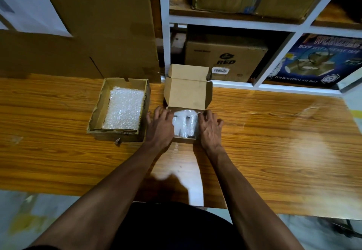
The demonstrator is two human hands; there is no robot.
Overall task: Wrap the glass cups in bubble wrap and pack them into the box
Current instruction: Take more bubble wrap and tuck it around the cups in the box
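The hands flank the small box on the bench: the left hand (159, 125) lies over the box's left wall with its fingers spread and reaching toward the far corner, and the right hand (210, 125) sits on the right wall with its fingers bent over the rim, fingertips at the edge of the wrapping. Whether either one actually pinches the cardboard or only presses on it cannot be told from the head view; neither holds a cup. Both forearms run straight out from the body and converge on the box, wrists low to the bench (274, 132). The small box (187, 94) stands open, its lid flap tipped up and away from the person, probably so the inside stays reachable. Inside it lie the wrapped glass cups (185, 125), white bubble-wrapped bundles side by side between the two hands, filling the visible space. My guess is that the hands brace the walls to steady or square the box before closing. Just to the left, apart from the small box, a shallow open carton (98, 116) keeps a supply of bubble wrap sheets (124, 108) within easy reach.
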